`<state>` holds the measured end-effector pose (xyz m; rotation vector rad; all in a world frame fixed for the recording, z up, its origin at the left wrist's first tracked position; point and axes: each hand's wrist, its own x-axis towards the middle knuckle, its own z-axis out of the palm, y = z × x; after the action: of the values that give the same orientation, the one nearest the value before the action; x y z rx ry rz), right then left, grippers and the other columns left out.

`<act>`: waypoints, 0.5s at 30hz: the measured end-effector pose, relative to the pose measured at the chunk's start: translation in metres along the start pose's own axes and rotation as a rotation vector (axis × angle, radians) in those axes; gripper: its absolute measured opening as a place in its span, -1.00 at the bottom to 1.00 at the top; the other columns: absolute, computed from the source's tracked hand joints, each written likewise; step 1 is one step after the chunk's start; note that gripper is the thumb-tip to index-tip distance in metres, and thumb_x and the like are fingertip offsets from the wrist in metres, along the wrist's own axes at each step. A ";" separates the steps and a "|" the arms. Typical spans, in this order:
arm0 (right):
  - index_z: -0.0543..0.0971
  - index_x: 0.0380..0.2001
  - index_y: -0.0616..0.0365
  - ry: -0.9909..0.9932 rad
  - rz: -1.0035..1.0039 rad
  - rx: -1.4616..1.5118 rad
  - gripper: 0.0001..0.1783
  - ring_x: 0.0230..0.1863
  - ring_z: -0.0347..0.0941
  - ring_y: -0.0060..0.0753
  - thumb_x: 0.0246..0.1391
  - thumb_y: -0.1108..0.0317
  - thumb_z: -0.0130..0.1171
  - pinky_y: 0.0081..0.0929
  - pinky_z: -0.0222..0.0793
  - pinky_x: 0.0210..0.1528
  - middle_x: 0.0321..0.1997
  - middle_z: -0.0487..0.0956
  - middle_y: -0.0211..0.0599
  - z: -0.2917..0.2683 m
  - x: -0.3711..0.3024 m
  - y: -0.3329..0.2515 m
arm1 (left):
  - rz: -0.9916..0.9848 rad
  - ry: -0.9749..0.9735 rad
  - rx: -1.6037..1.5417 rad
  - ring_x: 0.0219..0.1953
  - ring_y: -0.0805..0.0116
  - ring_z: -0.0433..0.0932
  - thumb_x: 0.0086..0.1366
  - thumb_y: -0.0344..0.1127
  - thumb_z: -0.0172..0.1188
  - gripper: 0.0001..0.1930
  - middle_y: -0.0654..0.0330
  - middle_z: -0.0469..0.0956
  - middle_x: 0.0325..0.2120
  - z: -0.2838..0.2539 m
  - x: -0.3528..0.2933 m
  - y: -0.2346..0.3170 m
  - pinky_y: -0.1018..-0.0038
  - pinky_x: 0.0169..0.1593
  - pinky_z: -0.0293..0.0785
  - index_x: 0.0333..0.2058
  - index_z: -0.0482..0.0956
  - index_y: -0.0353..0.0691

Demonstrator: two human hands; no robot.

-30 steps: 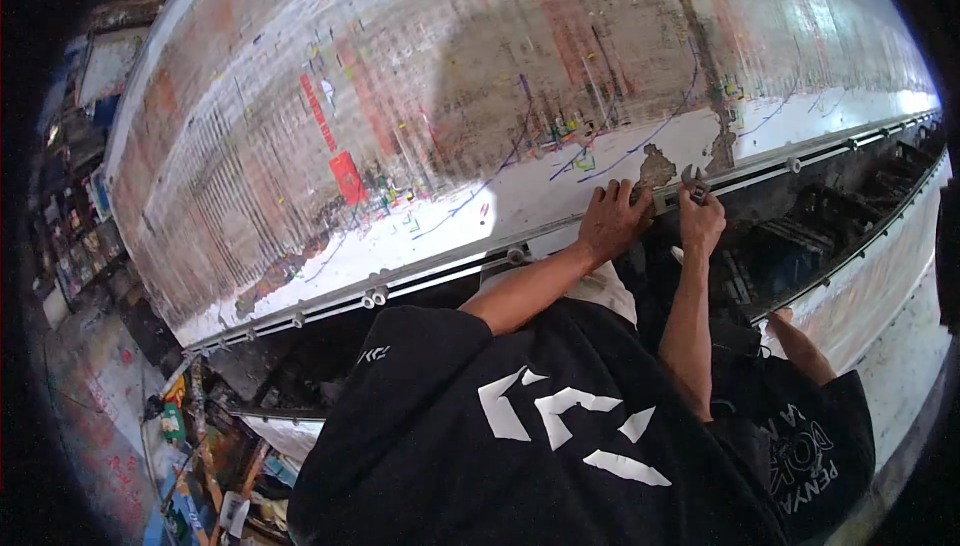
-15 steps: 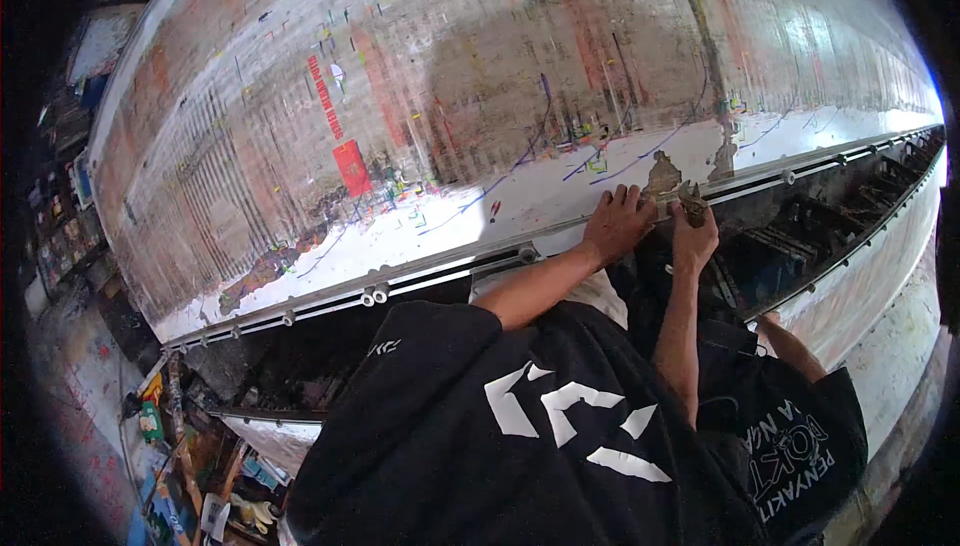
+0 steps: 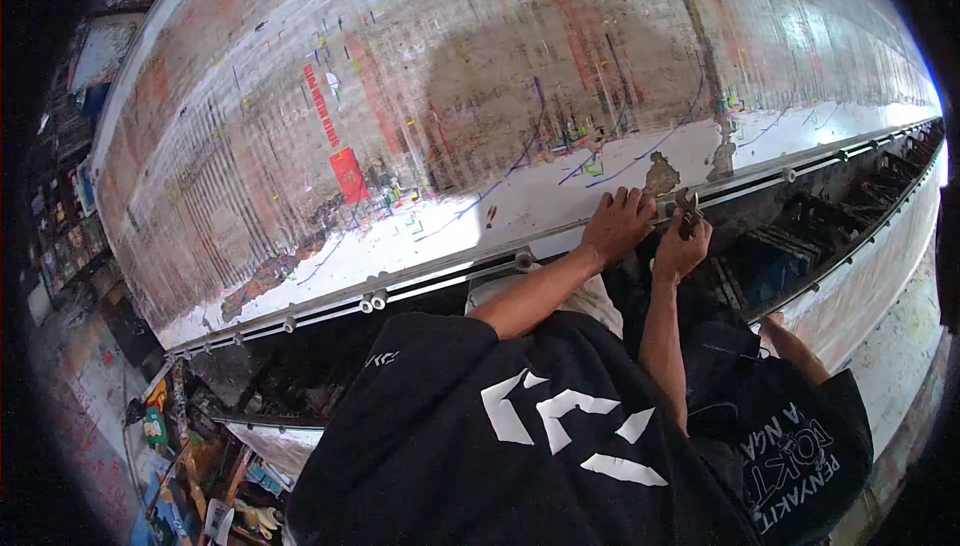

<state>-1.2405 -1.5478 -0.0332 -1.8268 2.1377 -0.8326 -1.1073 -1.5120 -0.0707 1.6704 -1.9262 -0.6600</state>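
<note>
My left hand (image 3: 618,226) rests at the metal rail (image 3: 445,281) along the lower edge of a large curved, worn panel (image 3: 520,186). Its fingers bend over that edge, and the thumb side is partly hidden. Close on its right, my right hand (image 3: 682,250) is closed around a metal wrench (image 3: 690,206), its jaw end sticking up past the fingers beside the rail. A brown patch of chipped paint (image 3: 661,176) lies on the white strip just above both hands. What the wrench jaw touches cannot be made out.
Knobs (image 3: 374,301) line the rail above a dark gap with metal framework (image 3: 790,236). A second curved panel (image 3: 840,286) borders its far side. Another person in a black shirt (image 3: 800,446) is close on my right. Tools and scraps (image 3: 190,466) lie lower left.
My right hand has shifted slightly down and left and turned, so the wrench's jaw end now shows more clearly. My left hand stays about where it was at the rail.
</note>
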 end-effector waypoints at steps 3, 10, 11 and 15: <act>0.64 -0.26 0.29 0.017 -0.019 -0.038 -0.78 -0.20 0.61 0.00 0.13 0.38 0.42 -0.14 0.51 -0.22 -0.19 0.58 -0.09 0.001 0.001 0.008 | -0.021 0.011 0.013 0.03 -0.06 0.48 0.29 -0.05 0.29 -0.45 -0.04 0.44 -0.03 -0.005 0.001 0.005 0.04 -0.06 0.48 0.15 0.38 -0.17; 0.59 -0.25 0.31 -0.004 0.124 -0.160 -0.61 -0.26 0.63 0.19 0.19 0.13 0.38 -0.05 0.48 -0.23 -0.31 0.66 0.04 0.008 0.002 0.009 | -0.021 -0.039 0.023 0.06 -0.09 0.46 0.37 -0.07 0.19 -0.50 -0.06 0.43 -0.02 -0.004 0.003 0.006 0.01 -0.03 0.47 0.16 0.36 -0.18; 0.59 -0.26 0.29 -0.010 0.148 -0.153 -0.62 -0.25 0.65 0.17 0.21 0.13 0.36 -0.06 0.48 -0.21 -0.31 0.69 0.05 0.008 0.004 0.012 | -0.034 -0.060 -0.006 0.06 -0.10 0.46 0.38 -0.08 0.17 -0.51 -0.07 0.43 -0.01 -0.006 0.004 0.006 0.01 -0.03 0.46 0.17 0.34 -0.18; 0.59 -0.27 0.30 -0.131 0.194 -0.239 -0.62 -0.21 0.66 0.18 0.25 0.11 0.32 -0.08 0.51 -0.20 -0.29 0.69 0.07 0.001 0.003 0.001 | -0.049 -0.066 0.004 0.04 -0.11 0.45 0.42 -0.09 0.14 -0.54 -0.07 0.42 0.00 -0.010 0.003 0.004 0.02 -0.01 0.44 0.17 0.34 -0.16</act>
<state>-1.2416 -1.5512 -0.0334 -1.6864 2.3644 -0.4182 -1.1045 -1.5147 -0.0603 1.7230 -1.9384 -0.7393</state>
